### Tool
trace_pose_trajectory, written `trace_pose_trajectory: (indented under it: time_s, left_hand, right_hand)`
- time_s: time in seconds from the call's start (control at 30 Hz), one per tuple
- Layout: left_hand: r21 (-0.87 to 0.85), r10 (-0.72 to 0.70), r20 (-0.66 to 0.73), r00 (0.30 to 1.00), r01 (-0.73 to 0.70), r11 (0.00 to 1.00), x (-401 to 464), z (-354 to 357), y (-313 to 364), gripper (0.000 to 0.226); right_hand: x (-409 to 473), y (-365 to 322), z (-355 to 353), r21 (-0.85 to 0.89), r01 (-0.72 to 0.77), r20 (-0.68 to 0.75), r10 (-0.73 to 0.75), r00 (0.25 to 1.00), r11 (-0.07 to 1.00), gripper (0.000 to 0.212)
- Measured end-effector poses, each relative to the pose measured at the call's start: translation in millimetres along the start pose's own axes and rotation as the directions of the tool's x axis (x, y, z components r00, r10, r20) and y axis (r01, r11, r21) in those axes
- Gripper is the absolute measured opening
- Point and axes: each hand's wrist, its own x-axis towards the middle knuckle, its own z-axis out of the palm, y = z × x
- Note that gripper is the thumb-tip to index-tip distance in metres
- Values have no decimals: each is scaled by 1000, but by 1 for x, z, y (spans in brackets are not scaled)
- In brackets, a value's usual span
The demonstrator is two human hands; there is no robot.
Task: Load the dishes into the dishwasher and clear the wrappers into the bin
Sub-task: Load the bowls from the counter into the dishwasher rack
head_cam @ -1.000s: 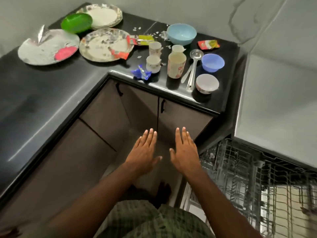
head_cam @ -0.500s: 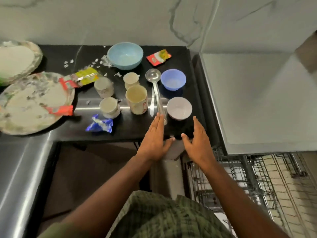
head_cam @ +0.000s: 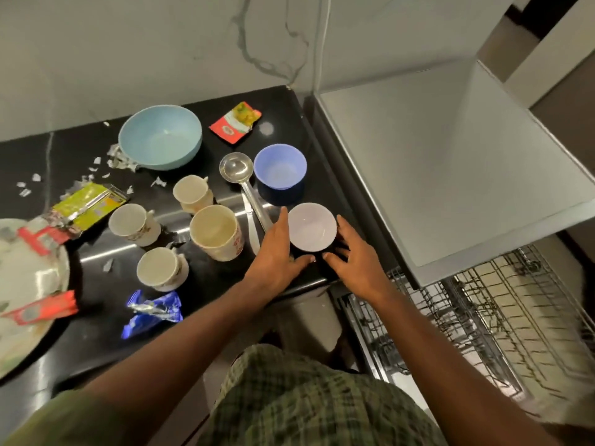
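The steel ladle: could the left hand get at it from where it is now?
Probably yes. The ladle lies just beyond the left hand, its handle running beside the fingers; nothing covers it, though that hand now flanks the white bowl.

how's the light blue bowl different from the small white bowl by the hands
The light blue bowl is clearly larger than the small white bowl. It sits at the back by the wall, untouched; the white one sits near the counter's front edge, flanked by the left hand and right hand. Both are upright and look empty.
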Motion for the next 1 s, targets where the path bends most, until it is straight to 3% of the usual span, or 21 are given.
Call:
trace_pose_trajectory:
  time_s: [0.1,0.3,0.43,0.53,0.63,0.73,0.87,0.93,1.0]
  left_hand:
    - [-14,43,-21,999,-43,999,-1,5,9,93]
    - [-84,71,-36,997,-73,994,-14,16,39,95]
    - [-222,95,64,993,-78,972,-19,37,65,91]
    - [-261,123,176,977,-74,963,-17,58,81,89]
    - [-259,180,280,943,-106,960,-14,79,100,90]
    - [-233,251,388,887,-169,958,-9,111,122,92]
    - [-248,327,519,790,-227,942,-3,162,150,89]
    - [-240,350,585,731,-256,936,0,185,165,89]
    - [-232,368,643,671,-287,929,2,210,179,88]
  right_hand:
    - [-7,2,-5,23,77,-16,-77,997,997,74]
    - [-28,17,-36,182,87,-119,-66,991,979,69]
    - [-56,30,-65,275,75,-212,-15,977,959,66]
    - [-81,49,-83,443,75,-260,48,964,893,64]
    - [-107,67,-97,727,83,-265,167,950,682,58]
    - [-133,83,-111,900,85,-226,291,930,427,57]
    - [-166,107,-128,967,206,-246,323,914,154,60]
    - [-178,121,-132,963,265,-237,325,915,-44,71]
    - [-184,140,-135,941,282,-220,295,930,-187,66]
